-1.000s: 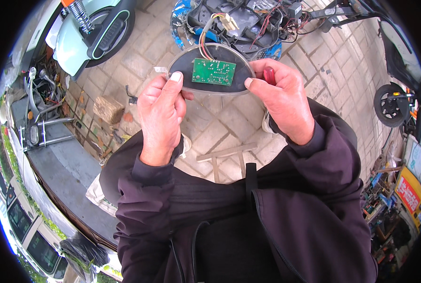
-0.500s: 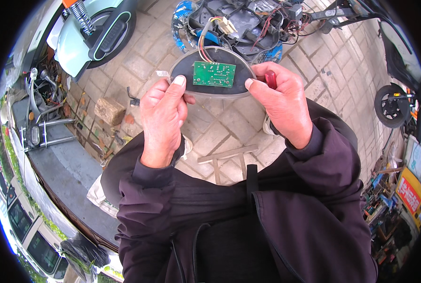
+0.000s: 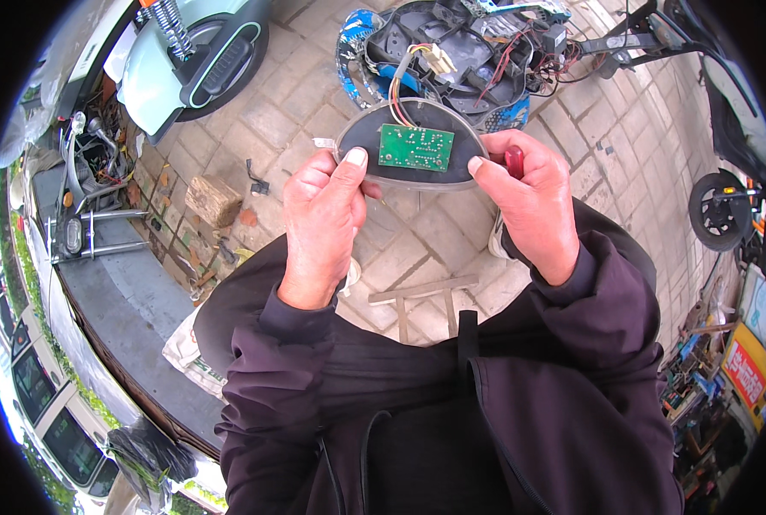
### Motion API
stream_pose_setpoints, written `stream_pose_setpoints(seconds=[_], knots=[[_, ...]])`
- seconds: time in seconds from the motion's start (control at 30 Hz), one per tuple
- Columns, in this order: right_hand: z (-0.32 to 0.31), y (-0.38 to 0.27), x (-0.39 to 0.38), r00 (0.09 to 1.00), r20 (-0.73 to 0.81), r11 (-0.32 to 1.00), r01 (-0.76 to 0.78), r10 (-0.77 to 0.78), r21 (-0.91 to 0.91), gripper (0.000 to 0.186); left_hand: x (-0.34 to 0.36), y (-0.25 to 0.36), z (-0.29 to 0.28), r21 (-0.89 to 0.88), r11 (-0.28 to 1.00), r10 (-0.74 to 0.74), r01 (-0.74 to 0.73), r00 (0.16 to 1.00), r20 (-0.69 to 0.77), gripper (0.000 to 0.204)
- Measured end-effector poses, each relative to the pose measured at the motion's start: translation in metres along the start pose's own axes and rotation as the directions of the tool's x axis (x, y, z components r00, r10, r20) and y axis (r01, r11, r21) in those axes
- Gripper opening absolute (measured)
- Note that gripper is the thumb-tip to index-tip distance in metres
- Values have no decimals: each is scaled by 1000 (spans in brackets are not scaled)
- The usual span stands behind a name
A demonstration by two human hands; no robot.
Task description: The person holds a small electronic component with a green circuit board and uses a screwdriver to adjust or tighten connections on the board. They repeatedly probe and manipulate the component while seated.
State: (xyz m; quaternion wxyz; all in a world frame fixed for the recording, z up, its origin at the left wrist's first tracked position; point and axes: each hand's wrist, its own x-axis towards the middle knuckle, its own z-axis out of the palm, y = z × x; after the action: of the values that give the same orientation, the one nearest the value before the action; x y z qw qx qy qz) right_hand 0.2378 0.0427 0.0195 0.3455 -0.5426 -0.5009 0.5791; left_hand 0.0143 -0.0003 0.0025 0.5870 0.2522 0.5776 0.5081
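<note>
Between my hands is an oval instrument panel [image 3: 466,142] with a clear rim and dark backing, held above the paving in front of me. A green circuit board [image 3: 417,148] sits on its upward face. Thin coloured wires [image 3: 394,94] rise from the board's far side to a white plug connector [image 3: 439,60]. My left hand [image 3: 323,215] is closed on the panel's left end, thumb on top. My right hand [image 3: 537,197] pinches its right end. A red tool handle [image 3: 514,161] is also tucked in the right fingers; its other end is hidden.
Black and blue vehicle body panels [image 3: 451,56] with loose wiring lie beyond my hands. A pale green fender [image 3: 155,86] with a wheel stands at far left, near a rough block [image 3: 214,201]. A wooden frame [image 3: 423,290] lies between my legs. Another wheel [image 3: 716,210] is at right.
The whole view has shifted, so the panel, my hands and the ground objects appear a little farther right and lower. Both hands keep the same hold.
</note>
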Motion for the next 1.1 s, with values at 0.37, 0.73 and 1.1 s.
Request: stream_pose_setpoints(seconds=[0.37, 0.73, 1.1], knots=[[0, -4, -2, 999, 19, 999, 40, -40, 20, 14, 0, -4, -1, -4, 999, 38, -38, 999, 18, 23], [-1, -4, -1, 998, -11, 998, 58, -59, -39, 18, 0, -4, 0, 6, 998, 56, -56, 996, 65, 27], [0, -1, 0, 997, -3, 997, 74, -74, -22, 19, -1, -1, 5, -24, 997, 76, -75, 997, 20, 25]])
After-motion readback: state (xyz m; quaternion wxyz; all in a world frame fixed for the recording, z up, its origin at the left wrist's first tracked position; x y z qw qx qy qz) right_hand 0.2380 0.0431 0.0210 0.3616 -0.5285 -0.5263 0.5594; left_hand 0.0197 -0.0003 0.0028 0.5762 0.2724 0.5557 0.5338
